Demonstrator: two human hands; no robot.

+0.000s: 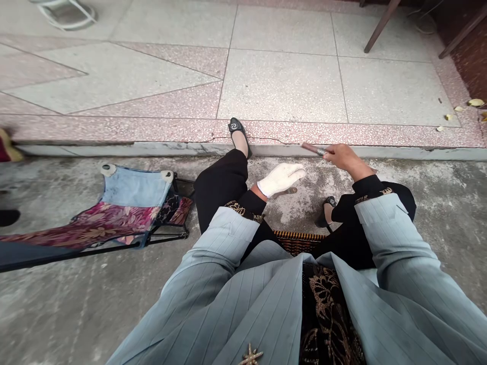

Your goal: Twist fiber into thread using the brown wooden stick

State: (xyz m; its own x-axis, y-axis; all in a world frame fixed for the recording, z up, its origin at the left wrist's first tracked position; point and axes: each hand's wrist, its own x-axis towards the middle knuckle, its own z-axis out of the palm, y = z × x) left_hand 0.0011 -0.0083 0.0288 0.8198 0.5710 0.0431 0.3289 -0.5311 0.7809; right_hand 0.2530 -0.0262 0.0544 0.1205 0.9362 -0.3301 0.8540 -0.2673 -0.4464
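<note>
My left hand wears a white knit glove and is held over the concrete between my knees, fingers stretched out. Just below it shows a short brownish piece with a rounded end; whether it lies on the ground or touches the glove I cannot tell. My bare right hand is closed around a slim stick-like tool. The tool has a flat brown end pointing left and a silvery ribbed band by my fingers; its rest is mostly hidden in my palm. The two hands are apart.
In front runs a low step with a tiled floor above; one shoe rests on its edge. To the left stands a folding chair with floral cloth. I sit on a woven seat. Wooden furniture legs stand at the back right.
</note>
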